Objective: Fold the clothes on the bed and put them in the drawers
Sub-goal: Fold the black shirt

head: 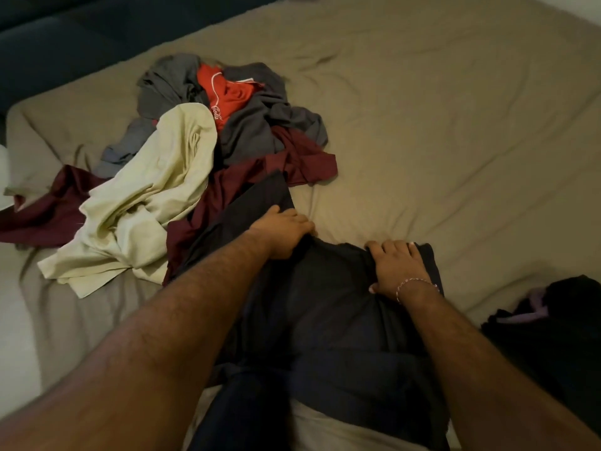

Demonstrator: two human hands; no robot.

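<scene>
A dark navy garment (pixel 325 314) lies spread on the near part of the bed (pixel 439 141). My left hand (pixel 283 232) grips its far left edge, fingers curled into the cloth. My right hand (pixel 395 268) lies flat on its far right part, fingers straight and pressing down, a thin bracelet on the wrist. Beyond, to the left, sits a heap of unfolded clothes: a cream piece (pixel 153 196), a maroon one (pixel 292 164), grey ones (pixel 253 125) and a red shirt (pixel 227 96) with white lettering.
A dark garment with a purple patch (pixel 549 323) lies at the bed's right near edge. The olive sheet is wrinkled and bare across the right and far side. A dark headboard or sofa (pixel 65 37) runs along the far left.
</scene>
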